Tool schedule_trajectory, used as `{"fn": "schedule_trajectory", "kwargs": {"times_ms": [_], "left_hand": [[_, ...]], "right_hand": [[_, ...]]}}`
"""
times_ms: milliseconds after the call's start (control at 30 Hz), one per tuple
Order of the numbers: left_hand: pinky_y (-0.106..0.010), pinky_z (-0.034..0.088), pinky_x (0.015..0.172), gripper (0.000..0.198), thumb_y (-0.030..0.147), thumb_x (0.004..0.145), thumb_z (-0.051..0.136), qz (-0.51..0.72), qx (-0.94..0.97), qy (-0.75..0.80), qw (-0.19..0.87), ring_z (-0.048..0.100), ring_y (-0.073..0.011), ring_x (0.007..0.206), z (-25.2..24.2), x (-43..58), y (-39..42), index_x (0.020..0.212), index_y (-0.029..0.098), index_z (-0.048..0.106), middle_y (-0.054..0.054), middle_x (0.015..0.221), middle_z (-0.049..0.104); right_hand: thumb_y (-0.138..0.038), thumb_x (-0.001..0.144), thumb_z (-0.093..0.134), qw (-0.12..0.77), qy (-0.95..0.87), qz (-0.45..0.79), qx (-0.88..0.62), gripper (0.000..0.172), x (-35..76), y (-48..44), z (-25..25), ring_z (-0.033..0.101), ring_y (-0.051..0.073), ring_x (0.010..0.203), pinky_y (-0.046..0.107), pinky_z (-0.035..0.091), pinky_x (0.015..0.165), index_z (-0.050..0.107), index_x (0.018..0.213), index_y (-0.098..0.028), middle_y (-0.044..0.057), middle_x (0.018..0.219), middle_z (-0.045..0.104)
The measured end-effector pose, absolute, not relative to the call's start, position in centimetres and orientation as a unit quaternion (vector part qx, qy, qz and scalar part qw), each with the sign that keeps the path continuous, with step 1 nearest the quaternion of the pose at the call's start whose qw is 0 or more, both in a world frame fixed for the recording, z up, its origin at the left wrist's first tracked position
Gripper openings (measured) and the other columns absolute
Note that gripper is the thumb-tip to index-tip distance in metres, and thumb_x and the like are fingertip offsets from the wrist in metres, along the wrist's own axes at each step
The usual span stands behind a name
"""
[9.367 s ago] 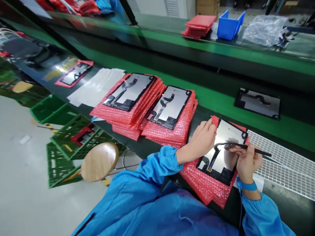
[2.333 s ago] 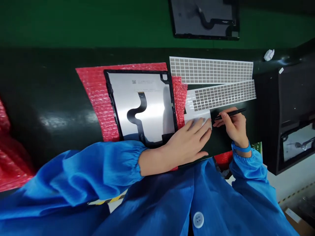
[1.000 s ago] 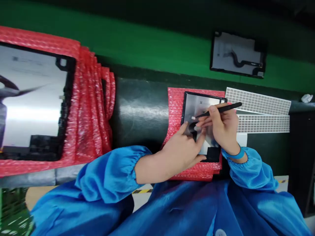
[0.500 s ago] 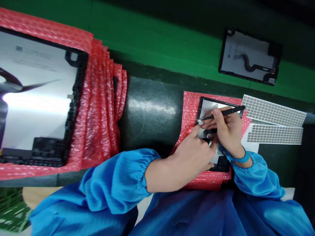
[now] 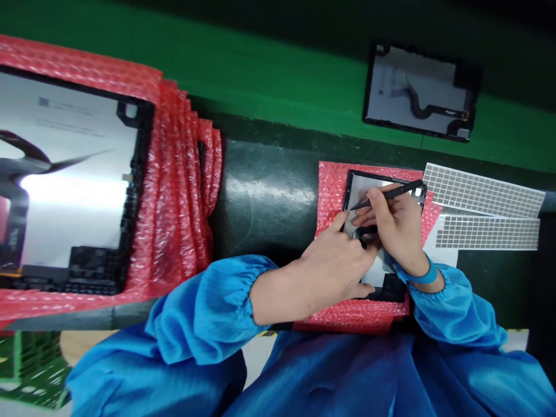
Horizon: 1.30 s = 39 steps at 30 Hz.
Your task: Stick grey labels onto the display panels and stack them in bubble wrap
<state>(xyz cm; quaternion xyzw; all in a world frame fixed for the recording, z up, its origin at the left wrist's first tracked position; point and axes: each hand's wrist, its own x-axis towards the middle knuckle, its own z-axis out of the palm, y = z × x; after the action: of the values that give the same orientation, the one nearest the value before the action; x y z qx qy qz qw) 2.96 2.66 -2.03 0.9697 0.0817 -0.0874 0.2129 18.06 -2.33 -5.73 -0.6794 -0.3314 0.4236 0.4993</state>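
Observation:
In my right hand (image 5: pixel 402 229) black tweezers (image 5: pixel 388 196) are gripped like a pen, their tip down at the left edge of a tablet screen panel (image 5: pixel 360 188). My left hand (image 5: pixel 334 260) lies across the panel's lower left, fingers apart, with the index fingertip on the frame edge beside the tweezer tip. Whether anything small sits under that fingertip is hidden. The panel has a silvery back, a black frame and a dark flex cable (image 5: pixel 367 231), partly covered by my hands. Beneath it is red bubble wrap (image 5: pixel 328 185).
Two sheets of small grey square stickers (image 5: pixel 482 188) lie to the right of the panel. Another screen panel (image 5: pixel 423 92) rests on the green surface at the back. At the left, a large panel (image 5: pixel 87 197) lies on stacked red bubble wrap (image 5: pixel 167 202). A green crate (image 5: pixel 37 365) stands below.
The small pale piece seen at the tweezer tip no longer shows; my left index fingertip is now at that edge. The tweezers stay in my right hand. The view has shifted slightly.

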Motion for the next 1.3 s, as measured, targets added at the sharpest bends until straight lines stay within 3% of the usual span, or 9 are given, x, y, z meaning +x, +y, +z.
{"fn": "schedule_trajectory", "kwargs": {"times_ms": [167, 300, 467, 700, 833, 933, 1067, 1133, 1300], "left_hand": [[-0.042, 0.058, 0.087, 0.039, 0.05, 0.107, 0.057, -0.044, 0.952, 0.215, 0.215, 0.078, -0.0275, 0.079, -0.2, 1.5, 3.7, 0.103, 0.016, 0.073, -0.009, 0.08, 0.078], [-0.036, 0.049, 0.059, 0.044, 0.052, 0.111, 0.045, -0.078, 0.874, 0.453, 0.158, 0.07, -0.0276, 0.062, -1.2, -0.7, 4.4, 0.108, 0.015, 0.068, -0.01, 0.075, 0.073], [-0.037, 0.057, 0.081, 0.024, 0.022, 0.108, 0.039, 0.012, 0.873, 0.441, 0.207, 0.07, -0.0235, 0.092, -2.5, -0.3, 3.3, 0.105, 0.016, 0.062, -0.013, 0.107, 0.069], [-0.046, 0.06, 0.091, 0.019, 0.028, 0.108, 0.038, 0.155, 0.827, 0.408, 0.355, 0.069, -0.025, 0.095, -1.8, 0.9, 2.8, 0.117, 0.02, 0.052, -0.011, 0.109, 0.067], [-0.051, 0.055, 0.113, 0.071, 0.022, 0.099, 0.054, 0.229, 0.771, 0.348, 0.482, 0.066, -0.0315, 0.133, -2.8, 0.8, 3.1, 0.163, 0.02, 0.024, -0.02, 0.156, 0.057], [-0.052, 0.045, 0.127, 0.082, 0.02, 0.101, 0.051, 0.3, 0.756, 0.322, 0.485, 0.053, -0.0315, 0.151, -2.6, -0.5, 4.1, 0.173, 0.024, 0.012, -0.017, 0.176, 0.036], [-0.05, 0.06, 0.108, 0.084, 0.031, 0.102, 0.059, 0.361, 0.729, 0.359, 0.457, 0.07, -0.0291, 0.126, 0.0, -7.2, 9.0, 0.174, 0.028, 0.017, -0.018, 0.174, 0.039], [-0.047, 0.066, 0.088, 0.093, 0.032, 0.096, 0.068, 0.372, 0.688, 0.414, 0.466, 0.077, -0.0294, 0.106, 1.6, -12.4, 12.7, 0.175, 0.029, 0.019, -0.019, 0.16, 0.057], [-0.031, 0.058, 0.066, 0.103, 0.019, 0.084, 0.074, 0.374, 0.577, 0.597, 0.413, 0.073, -0.0204, 0.072, 3.3, -23.9, 20.2, 0.174, 0.02, 0.024, -0.013, 0.111, 0.079]], "right_hand": [[-0.059, 0.097, 0.076, 0.556, -0.304, 0.405, -0.659, 0.034, 19.6, -3.9, -4.2, 0.076, 0.019, 0.051, 0.029, 0.067, 0.05, 0.064, 0.096, -0.027, -0.002, 0.068, 0.077], [-0.052, 0.1, 0.075, 0.579, -0.309, 0.375, -0.655, 0.03, 21.5, -6.7, -4.5, 0.079, 0.019, 0.053, 0.026, 0.067, 0.051, 0.065, 0.094, -0.025, -0.001, 0.069, 0.08], [-0.049, 0.102, 0.073, 0.604, -0.31, 0.335, -0.653, 0.029, 22.2, -8.2, -6.8, 0.08, 0.02, 0.055, 0.028, 0.068, 0.053, 0.067, 0.094, -0.022, 0.0, 0.069, 0.081], [-0.056, 0.094, 0.079, 0.678, -0.254, 0.341, -0.6, 0.039, 21.6, -7.4, -7.7, 0.079, 0.022, 0.053, 0.03, 0.065, 0.049, 0.064, 0.094, -0.02, 0.002, 0.069, 0.082], [-0.056, 0.085, 0.086, 0.718, -0.219, 0.329, -0.573, 0.043, 22.2, -7.4, -7.8, 0.077, 0.024, 0.05, 0.035, 0.066, 0.049, 0.066, 0.092, -0.018, 0.005, 0.067, 0.081], [-0.052, 0.083, 0.086, 0.751, -0.213, 0.294, -0.551, 0.037, 22.8, -7.9, -7.0, 0.074, 0.026, 0.046, 0.043, 0.067, 0.047, 0.069, 0.086, -0.02, 0.002, 0.064, 0.077], [-0.044, 0.079, 0.085, 0.79, -0.235, 0.194, -0.532, 0.024, 23.5, -8.6, -5.5, 0.068, 0.026, 0.041, 0.043, 0.062, 0.037, 0.071, 0.079, -0.024, -0.002, 0.063, 0.071], [-0.043, 0.078, 0.086, 0.791, -0.238, 0.195, -0.529, 0.024, 23.7, -8.8, -5.3, 0.068, 0.025, 0.042, 0.043, 0.063, 0.037, 0.072, 0.079, -0.023, -0.001, 0.066, 0.073], [-0.044, 0.08, 0.086, 0.78, -0.238, 0.242, -0.525, 0.026, 24.0, -8.8, -6.2, 0.072, 0.025, 0.045, 0.042, 0.065, 0.04, 0.074, 0.084, -0.021, -0.001, 0.066, 0.074]]}}
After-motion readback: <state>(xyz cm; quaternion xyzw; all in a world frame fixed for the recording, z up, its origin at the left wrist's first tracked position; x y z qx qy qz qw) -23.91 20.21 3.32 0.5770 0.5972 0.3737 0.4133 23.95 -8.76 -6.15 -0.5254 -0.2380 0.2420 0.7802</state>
